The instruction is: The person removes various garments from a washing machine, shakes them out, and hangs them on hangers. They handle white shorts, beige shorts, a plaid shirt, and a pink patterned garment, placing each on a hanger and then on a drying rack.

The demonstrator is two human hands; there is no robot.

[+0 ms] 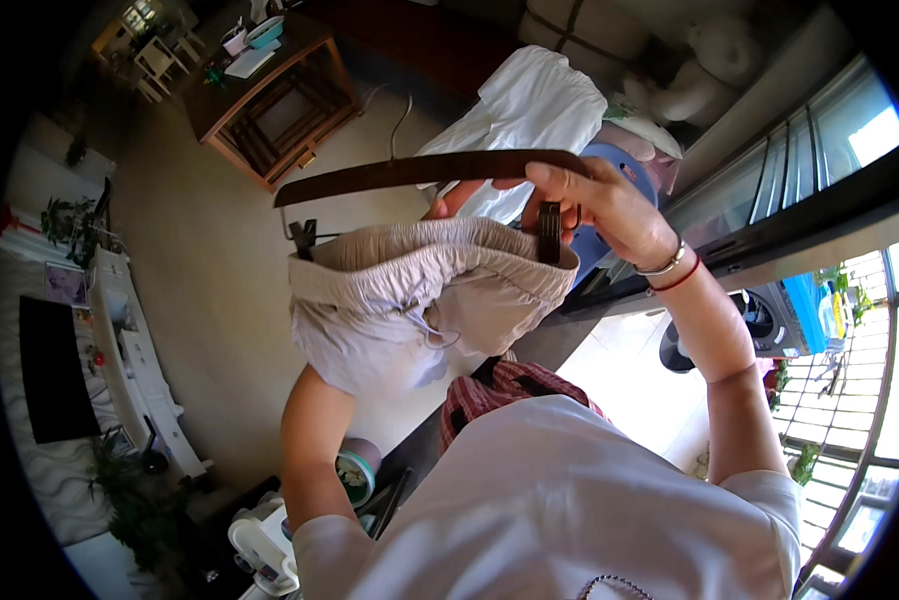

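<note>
A dark wooden clip hanger [420,170] is held up in front of me, its metal hook pointing away. My right hand [615,205] is closed around its right end, next to a black clip [550,233] that lies over the waistband of beige shorts [425,285]. Another black clip [304,238] is at the left side of the waistband. The shorts have an elastic waist and a loose drawstring. My left forearm goes up behind the shorts, and a few fingers of my left hand [457,197] show past the far waistband; most of that hand is hidden.
White cloth [530,110] is draped beyond the hanger, by a round blue surface [620,170]. A wooden table [270,95] stands far left. A dark-framed glass door [770,215] is at right, with a washing machine [765,315] past it. A bin [358,470] stands lower left.
</note>
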